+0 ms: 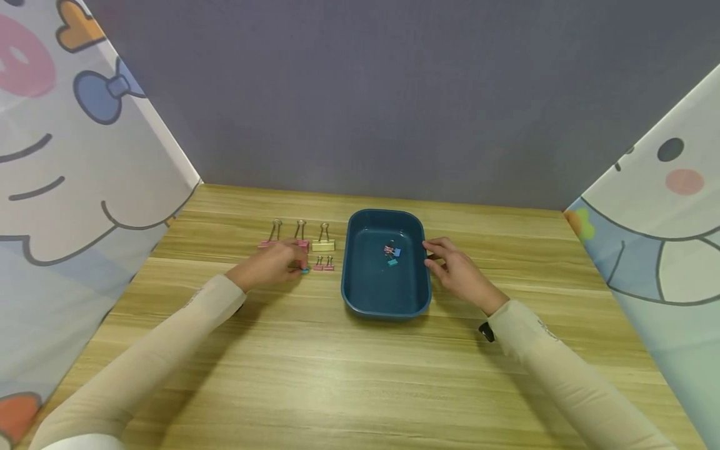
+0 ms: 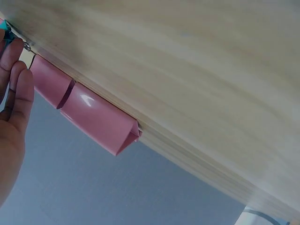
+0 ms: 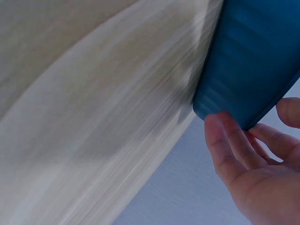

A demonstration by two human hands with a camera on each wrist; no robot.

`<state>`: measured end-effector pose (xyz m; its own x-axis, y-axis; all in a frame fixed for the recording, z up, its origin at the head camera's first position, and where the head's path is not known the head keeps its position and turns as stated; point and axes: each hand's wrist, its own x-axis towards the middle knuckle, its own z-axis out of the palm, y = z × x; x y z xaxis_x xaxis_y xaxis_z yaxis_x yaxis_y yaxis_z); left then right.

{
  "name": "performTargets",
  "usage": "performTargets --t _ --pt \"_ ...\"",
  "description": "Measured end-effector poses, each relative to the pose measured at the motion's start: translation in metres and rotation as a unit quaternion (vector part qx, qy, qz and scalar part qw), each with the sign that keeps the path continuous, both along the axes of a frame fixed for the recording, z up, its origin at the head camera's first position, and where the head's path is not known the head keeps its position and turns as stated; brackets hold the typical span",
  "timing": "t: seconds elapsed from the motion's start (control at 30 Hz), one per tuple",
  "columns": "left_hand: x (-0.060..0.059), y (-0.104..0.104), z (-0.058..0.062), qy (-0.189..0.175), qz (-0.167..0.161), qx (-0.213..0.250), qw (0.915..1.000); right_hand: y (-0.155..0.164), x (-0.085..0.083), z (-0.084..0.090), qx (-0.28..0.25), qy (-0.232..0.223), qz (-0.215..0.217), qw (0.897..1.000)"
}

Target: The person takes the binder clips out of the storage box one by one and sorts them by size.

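Observation:
In the head view my left hand (image 1: 271,265) pinches a small teal binder clip (image 1: 305,270) at the table surface. The left wrist view shows that teal clip (image 2: 8,33) at the fingertips, beside two large pink binder clips (image 2: 101,117) standing in a row. To the right of the hand are two small pink binder clips (image 1: 324,267), with a large yellow binder clip (image 1: 323,245) behind them. My right hand (image 1: 458,272) touches the right side of a dark blue tray (image 1: 388,312); in the right wrist view, extended fingers rest against its outer wall (image 3: 248,61).
Several small clips (image 1: 392,252), pink, blue and teal, lie inside the tray. A grey panel (image 1: 388,100) rises behind the wooden table (image 1: 349,381). Cartoon-printed panels (image 1: 84,137) stand at both sides.

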<state>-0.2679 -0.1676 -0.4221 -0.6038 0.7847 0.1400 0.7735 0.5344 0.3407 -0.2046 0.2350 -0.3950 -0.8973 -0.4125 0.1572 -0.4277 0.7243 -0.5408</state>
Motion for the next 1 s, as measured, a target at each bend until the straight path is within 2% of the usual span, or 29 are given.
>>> performTargets --t 0.17,0.33,0.63,0.8,1.0 --pt "0.000 0.002 0.002 -0.016 0.019 -0.014 0.9996 0.000 -0.001 0.000 0.000 0.007 0.002 1.000" --pt "-0.001 0.004 0.004 -0.025 0.020 -0.013 0.9994 0.000 -0.001 0.001 0.001 0.012 0.003 1.000" --pt "-0.003 0.004 0.003 -0.013 0.018 -0.021 0.9995 0.000 0.000 0.001 -0.001 0.002 0.001 1.000" --pt "-0.003 0.005 0.009 0.003 0.028 -0.022 0.9994 0.000 0.000 0.001 0.001 0.003 0.000 1.000" --pt "-0.001 0.009 0.021 0.017 0.028 0.009 0.9994 0.000 0.000 0.000 0.002 0.008 0.000 1.000"
